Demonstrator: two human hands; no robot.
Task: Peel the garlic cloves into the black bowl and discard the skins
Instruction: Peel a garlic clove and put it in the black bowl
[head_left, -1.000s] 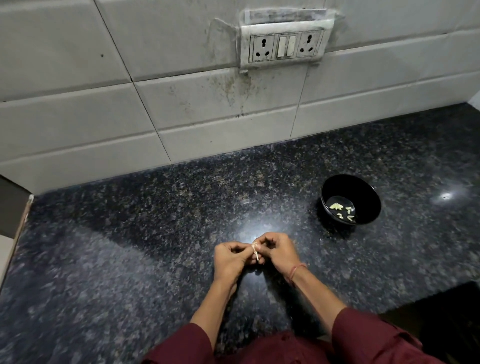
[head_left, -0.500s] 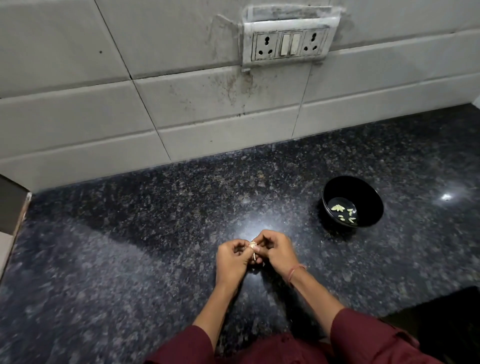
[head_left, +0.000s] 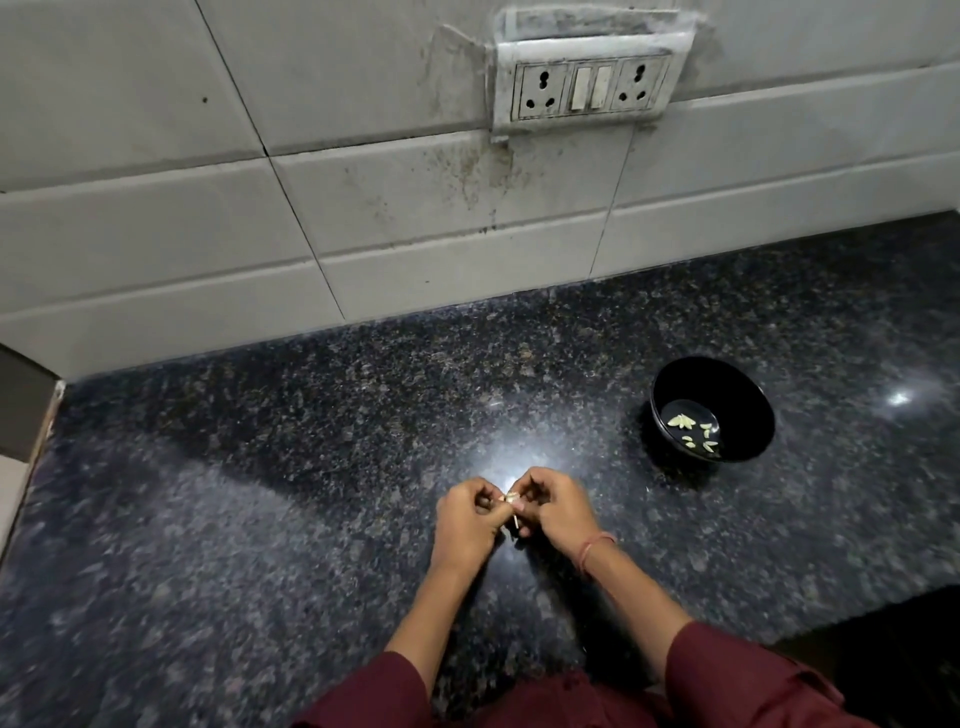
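Both hands, left and right, pinch one clove between them just above the surface, with the bowl well off to the right and farther back, nearer the right hand.

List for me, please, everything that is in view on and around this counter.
black bowl: one, black, on the counter to the right of the hands
peeled cloves: several, pale yellow-green, in the bottom of the black bowl
garlic clove: one, pale, pinched between both hands; a thin strip hangs under it
counter: one, black speckled stone, across the lower view
wall tiles: many, off-white and stained, behind the counter
socket plate: one, white, on the wall, with two sockets and two switches
wrist thread: one, red, on the right wrist
sleeves: two, maroon, at the bottom edge
left hand: one, pinches the garlic clove
right hand: one, pinches the garlic clove
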